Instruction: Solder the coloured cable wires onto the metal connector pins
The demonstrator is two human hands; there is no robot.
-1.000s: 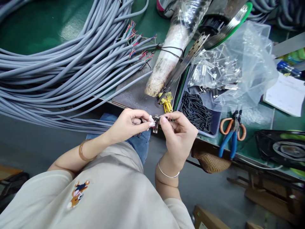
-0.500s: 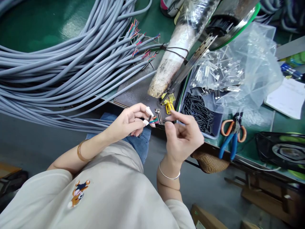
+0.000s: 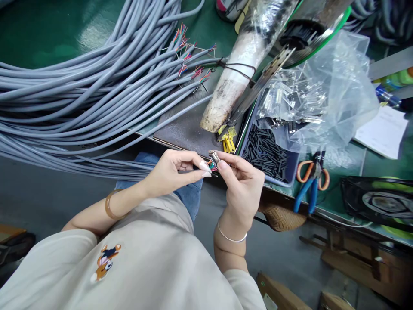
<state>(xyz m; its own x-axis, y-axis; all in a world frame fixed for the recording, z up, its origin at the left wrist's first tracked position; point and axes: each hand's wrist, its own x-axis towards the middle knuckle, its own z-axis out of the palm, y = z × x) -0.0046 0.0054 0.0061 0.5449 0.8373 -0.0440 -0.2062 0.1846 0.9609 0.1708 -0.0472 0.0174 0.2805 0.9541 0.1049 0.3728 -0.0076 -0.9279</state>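
Between my two hands, just over the bench's front edge, is a small metal multi-pin connector with thin coloured wires at its left side. My right hand pinches the connector between thumb and index finger. My left hand, with white coverings on some fingertips, is closed in a pinch on the coloured wires close to the connector. The black piece seen earlier near the left fingers is hidden. A yellow clip-like piece lies on the bench just beyond the right fingers.
Grey cables with stripped coloured ends fill the left. A wrapped white tube leans in the middle. A tray holds black sleeves beneath a plastic bag of metal parts. Pliers and a black fan are at right.
My right hand has moved left and closed on the connector, which has tilted. The left fingers have drawn together around the wires.
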